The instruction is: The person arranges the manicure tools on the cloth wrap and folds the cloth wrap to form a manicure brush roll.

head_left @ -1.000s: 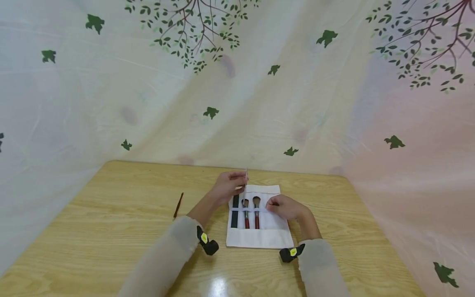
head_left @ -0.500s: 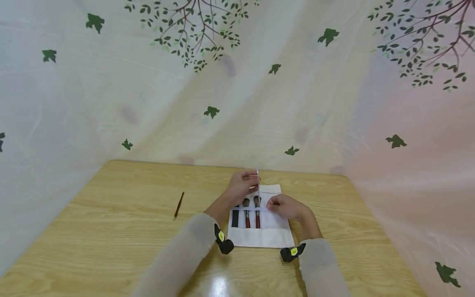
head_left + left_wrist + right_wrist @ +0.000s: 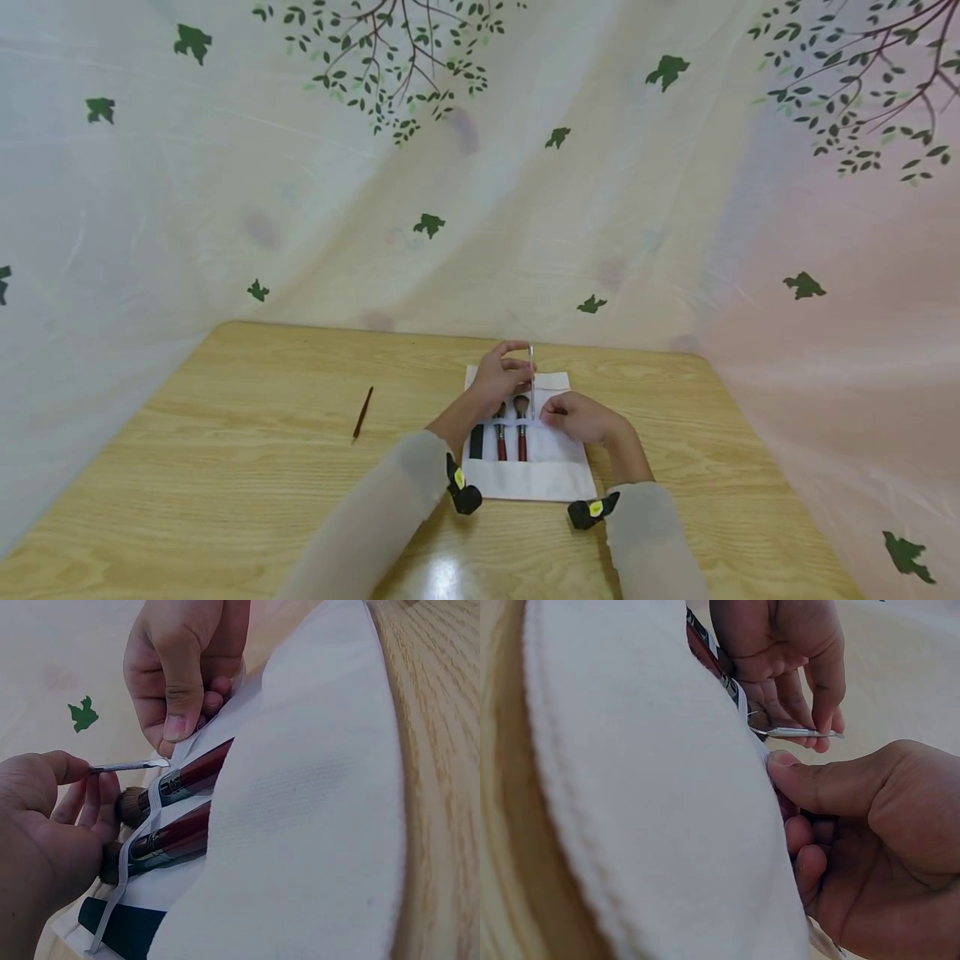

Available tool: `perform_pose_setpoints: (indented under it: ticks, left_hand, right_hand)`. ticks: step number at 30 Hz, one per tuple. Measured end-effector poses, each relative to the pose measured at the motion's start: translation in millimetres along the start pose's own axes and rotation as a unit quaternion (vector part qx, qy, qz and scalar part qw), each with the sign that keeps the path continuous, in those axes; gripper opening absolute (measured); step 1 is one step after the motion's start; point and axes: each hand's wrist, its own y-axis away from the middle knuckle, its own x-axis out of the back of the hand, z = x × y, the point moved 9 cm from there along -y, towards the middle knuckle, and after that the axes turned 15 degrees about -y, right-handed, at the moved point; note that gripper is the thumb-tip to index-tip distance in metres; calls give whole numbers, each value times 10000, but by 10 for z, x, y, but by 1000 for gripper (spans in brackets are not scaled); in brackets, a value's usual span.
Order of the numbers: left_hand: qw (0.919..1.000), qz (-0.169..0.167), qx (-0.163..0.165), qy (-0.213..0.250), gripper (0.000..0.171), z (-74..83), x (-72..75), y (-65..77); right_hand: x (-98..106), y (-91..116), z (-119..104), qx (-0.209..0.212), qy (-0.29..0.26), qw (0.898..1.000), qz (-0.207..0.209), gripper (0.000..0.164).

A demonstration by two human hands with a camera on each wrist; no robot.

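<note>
Here, elastic band (image 3: pixel 154 796) across two brushes (image 3: pixel 201 771).

The head camera faces forward and down from above, covering the wooden table (image 3: pixel 247 467) and printed curtain (image 3: pixel 337 233) at a distance. The left wrist camera (image 3: pixel 467 499) faces the left hand (image 3: pixel 56 832) at close range; the right wrist camera (image 3: pixel 581 516) faces the right hand (image 3: pixel 889 840) likewise. Both wrist views share the white fabric brush roll (image 3: pixel 300 795).

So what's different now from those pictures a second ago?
The left hand moved to the right, carrying the thin metal tool past the two brushes. Nothing was visibly picked up or let go. The right hand stayed at the white band, the brushes stayed in the white case, and the thin brown stick stayed on the table.
</note>
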Motion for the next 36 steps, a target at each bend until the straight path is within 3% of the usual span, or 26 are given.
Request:
perform_pose_setpoints:
  ticks: [16, 25, 32, 36]
  left_hand:
    - [9984, 219, 0, -526, 51, -15, 23, 3]
    - [9966, -107, -49, -817, 51, -68, 8, 3]
    - [9899, -540, -156, -1303, 48, -62, -33, 25]
    - [9868, -594, -180, -1498, 42, -68, -47, 27]
  right_hand:
    - [-1, -4, 6, -37, 2, 10000, 9, 16]
    - [-5, -6, -2, 52, 10, 10000, -40, 16]
    - [-9, -2, -12, -17, 43, 10000, -59, 17]
    - [-17, 4, -22, -16, 37, 10000, -87, 17]
